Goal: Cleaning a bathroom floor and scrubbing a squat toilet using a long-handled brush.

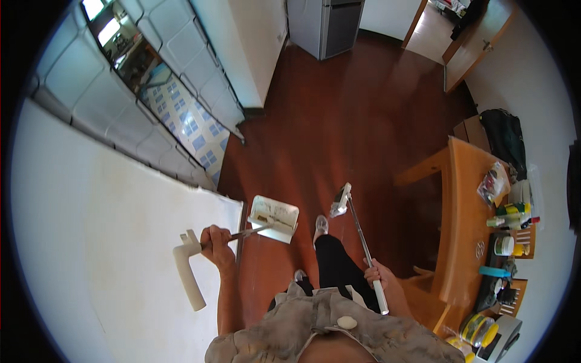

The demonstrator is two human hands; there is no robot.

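Dustpan point(272, 231), white and long-handled with dark debris in its tray, sits to the right of the left hand point(216, 245) and a little beyond it. That hand is clenched round the shaft, the cream hooked handle point(187, 276) jutting out on its left. The right hand point(377, 275) has its fingers wrapped about a metal-poled cleaning tool point(361, 236), broom or mop I can't tell, whose pale head point(342, 200) is ahead and slightly left of it. Further right of that hand stands a wooden table point(461, 236), jars and bottles point(508, 221) crowding its far side.
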